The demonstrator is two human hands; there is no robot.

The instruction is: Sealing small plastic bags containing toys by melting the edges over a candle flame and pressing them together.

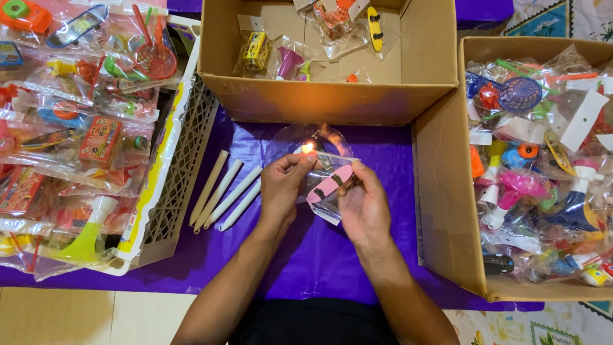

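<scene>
Both my hands hold a small clear plastic bag [327,195] with a pink toy skateboard [330,184] inside, at the middle of the purple table cover. My left hand [282,188] pinches the bag's upper left edge. My right hand [363,203] grips its right side. The bag's top edge sits right at a small candle flame [308,147], which burns just above my left fingertips. The candle under the flame is hidden by my hands and the bag.
Several white candles [225,191] lie left of my hands. A cardboard box [319,99] with a few bagged toys stands behind the flame. A fuller box [447,211] stands at the right. A white plastic crate [172,191] of bagged toys sits at the left.
</scene>
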